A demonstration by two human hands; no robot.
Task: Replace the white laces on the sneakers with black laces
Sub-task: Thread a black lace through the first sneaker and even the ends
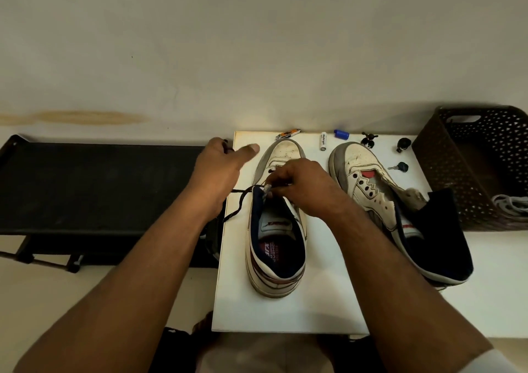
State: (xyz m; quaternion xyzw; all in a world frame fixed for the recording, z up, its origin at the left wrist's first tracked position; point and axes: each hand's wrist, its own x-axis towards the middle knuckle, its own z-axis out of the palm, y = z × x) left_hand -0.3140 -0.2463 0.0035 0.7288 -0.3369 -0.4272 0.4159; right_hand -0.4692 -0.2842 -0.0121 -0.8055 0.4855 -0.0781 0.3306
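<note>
Two white sneakers stand on a small white table (328, 301). The left sneaker (275, 244) has a black lace (238, 204) running from its eyelets out over the table's left edge. My left hand (220, 167) is raised to the left of that shoe and grips the lace's far end, thumb stretched out. My right hand (303, 185) sits over the shoe's eyelets, fingers curled and pinching the lace by the tongue. The right sneaker (380, 201) lies unlaced with its tongue open.
A dark woven basket (457, 178) at the right holds white laces (511, 205). Along the table's far edge lie a battery (323, 141), a blue cap (341, 134), a small orange tool (288, 134) and keys (400, 167). A black bench (100, 187) stands left.
</note>
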